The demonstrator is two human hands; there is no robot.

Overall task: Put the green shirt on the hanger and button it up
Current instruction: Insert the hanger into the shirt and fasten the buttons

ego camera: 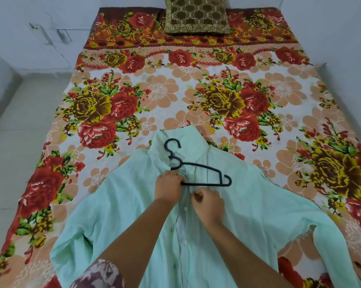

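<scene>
A pale green shirt (258, 208) lies spread front-up on the bed, collar away from me, sleeves out to both sides. A black plastic hanger (204, 169) sits at the collar: its left arm is tucked under the shirt's left front, its right arm lies exposed on top of the cloth, and its hook rests on the collar. My left hand (169, 187) grips the left front edge and the hanger's bottom bar just below the collar. My right hand (206, 202) pinches the right front edge of the placket beside it. White buttons run down the placket below my hands.
The bed wears a floral sheet (158, 94) of red, yellow and peach flowers. A brown and gold patterned pillow (196, 15) stands at the head. A tiled floor (15, 129) runs along the left side, and white walls enclose the bed.
</scene>
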